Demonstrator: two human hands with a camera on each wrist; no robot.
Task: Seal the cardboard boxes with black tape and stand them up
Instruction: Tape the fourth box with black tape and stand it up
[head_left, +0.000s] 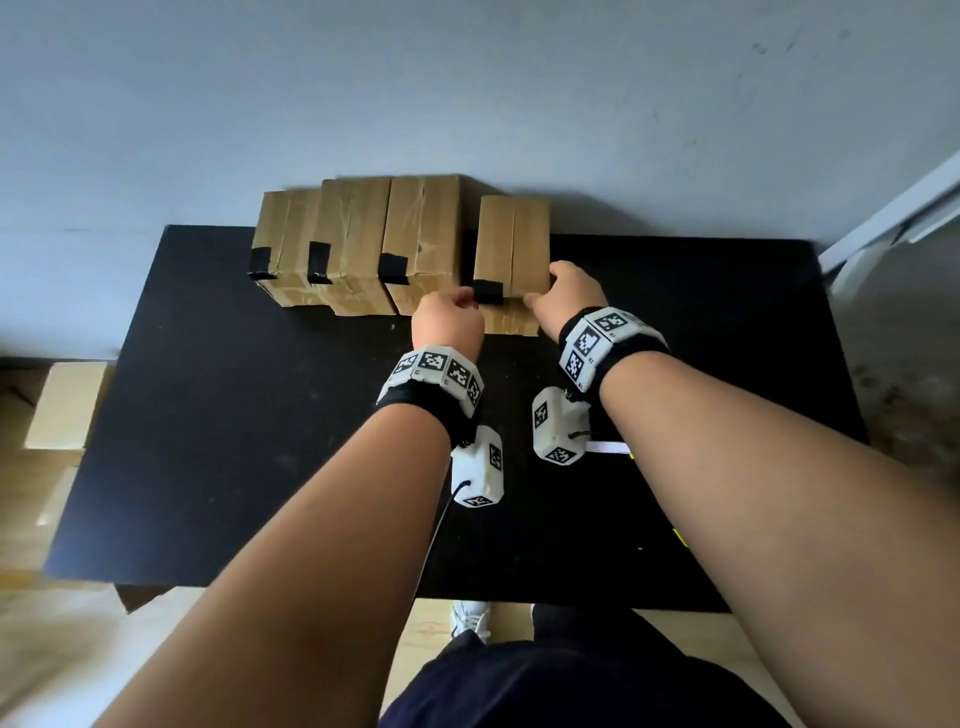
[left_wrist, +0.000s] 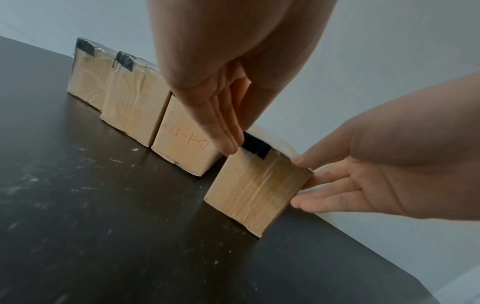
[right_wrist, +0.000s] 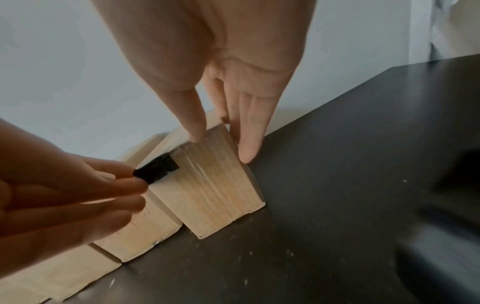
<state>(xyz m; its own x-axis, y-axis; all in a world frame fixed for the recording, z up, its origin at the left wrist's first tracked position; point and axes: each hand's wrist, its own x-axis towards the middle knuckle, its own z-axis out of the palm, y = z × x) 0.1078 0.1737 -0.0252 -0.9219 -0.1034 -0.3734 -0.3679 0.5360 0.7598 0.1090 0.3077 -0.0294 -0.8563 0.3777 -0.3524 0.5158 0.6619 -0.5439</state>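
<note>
1. Four cardboard boxes stand upright in a row at the far edge of a matte black table (head_left: 208, 415), close to a pale wall (head_left: 467, 93). Each is a tall brown block with a seam down its top and wrinkled clear film on its faces.
2. The three boxes on the left (head_left: 358, 244) touch one another; each has a short strip of black tape folded over its top front edge.
3. The fourth box (head_left: 511, 239) stands just to their right, a narrow gap apart.
4. Its black tape (head_left: 488, 291) is a glossy square over the top front edge, near the left corner.
5. The left hand (head_left: 449, 325) has straight fingers held together, tips touching the box's top left edge beside the tape.
6. The right hand (head_left: 569, 296) is spread narrow: thumb on the top front edge, straight fingers flat along the right side.
7. The tabletop carries pale scuffs and specks.
8. White wrist bands with black-and-white square codes (head_left: 434, 371) sit on both wrists.
</note>
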